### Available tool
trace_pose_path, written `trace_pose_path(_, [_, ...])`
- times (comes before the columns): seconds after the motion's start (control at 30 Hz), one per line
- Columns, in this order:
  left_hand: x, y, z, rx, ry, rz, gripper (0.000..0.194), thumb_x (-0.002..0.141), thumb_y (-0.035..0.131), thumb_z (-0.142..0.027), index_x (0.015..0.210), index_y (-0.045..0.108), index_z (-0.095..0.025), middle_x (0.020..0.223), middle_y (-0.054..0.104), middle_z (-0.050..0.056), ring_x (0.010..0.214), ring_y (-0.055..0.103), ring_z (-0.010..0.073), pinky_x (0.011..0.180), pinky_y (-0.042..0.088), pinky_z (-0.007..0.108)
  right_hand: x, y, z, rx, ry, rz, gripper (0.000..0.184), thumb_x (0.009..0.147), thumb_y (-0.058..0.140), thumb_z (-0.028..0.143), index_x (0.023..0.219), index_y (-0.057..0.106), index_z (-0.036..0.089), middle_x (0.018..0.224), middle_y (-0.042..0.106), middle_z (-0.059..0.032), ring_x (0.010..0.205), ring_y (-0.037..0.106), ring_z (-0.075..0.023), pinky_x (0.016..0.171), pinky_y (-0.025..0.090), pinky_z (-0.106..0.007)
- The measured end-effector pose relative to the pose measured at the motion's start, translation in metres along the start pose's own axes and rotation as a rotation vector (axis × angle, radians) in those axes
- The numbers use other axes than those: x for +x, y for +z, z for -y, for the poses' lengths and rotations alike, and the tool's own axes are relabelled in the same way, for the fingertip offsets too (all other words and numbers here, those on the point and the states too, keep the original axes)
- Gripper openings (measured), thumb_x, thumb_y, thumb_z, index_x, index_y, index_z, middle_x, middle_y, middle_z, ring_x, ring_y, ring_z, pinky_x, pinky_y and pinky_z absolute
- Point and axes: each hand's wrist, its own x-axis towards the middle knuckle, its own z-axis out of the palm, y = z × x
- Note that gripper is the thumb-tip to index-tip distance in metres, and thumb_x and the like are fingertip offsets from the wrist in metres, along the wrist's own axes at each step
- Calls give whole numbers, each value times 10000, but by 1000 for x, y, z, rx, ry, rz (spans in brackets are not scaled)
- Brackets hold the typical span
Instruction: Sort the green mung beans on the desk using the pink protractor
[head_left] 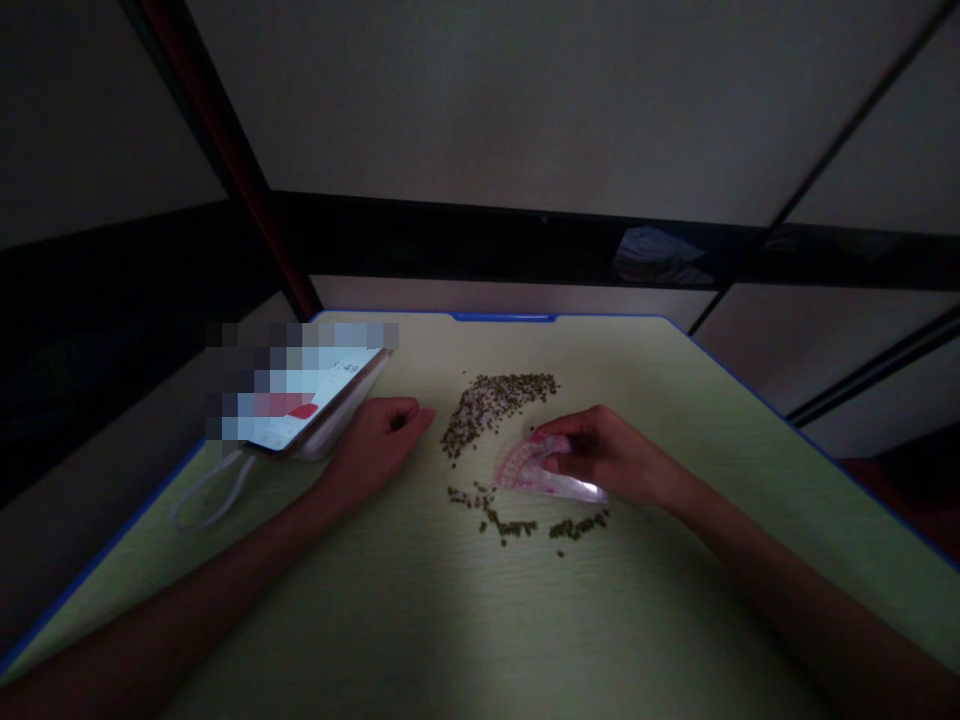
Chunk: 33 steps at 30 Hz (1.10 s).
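Observation:
My right hand (604, 455) pinches a clear, pink-marked protractor (525, 472) between thumb and fingers, its straight edge toward me, low over the table. Small greenish-brown beans (491, 400) are spread in a curved patch on the far side of the protractor, with paler bits showing among them. A broken row of the same beans (514, 526) lies on its near side. To the left of the patch, my left hand (382, 440) rests on the table in a loose fist, apart from the beans. Nothing shows in it.
A lit phone (300, 410) leans on a pale stand with a white loop strap (214, 505), just left of my left hand. The light wood-grain table (420, 620) has a blue edge. Behind it stand pale cabinet panels (510, 110) and a dark shelf gap holding cloth (660, 255).

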Motion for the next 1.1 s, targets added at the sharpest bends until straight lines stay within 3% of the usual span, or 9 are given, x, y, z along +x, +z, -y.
trace_pose_path(0.2, [0,0,1,13,18,7,341,693,451,-347,437,289,-191,454,270,-62,454,285,82,429,235,223,1,3,-3,0,-30,-25,232,688,560,179,870,665,80,672,585,-26,572,495,-115,543,416,-243])
trace_pose_path(0.47, [1,1,3,23,11,11,331,690,449,-354,439,308,-189,451,280,-63,453,293,83,436,239,224,-1,5,3,-18,-22,-2,203,678,559,151,832,676,90,578,491,11,503,387,-80,433,318,-190])
trace_pose_path(0.83, [1,0,2,20,17,4,335,680,447,-361,427,307,-192,448,283,-58,452,296,84,435,240,223,-2,6,8,-5,-26,48,220,665,551,157,835,673,86,542,377,38,486,288,-68,449,287,-201])
trace_pose_path(1.1, [0,0,3,35,21,16,335,698,444,-349,444,294,-192,454,276,-59,458,295,81,442,240,224,-4,8,11,-41,-56,56,249,676,536,156,873,657,63,559,433,20,484,316,-75,461,297,-209])
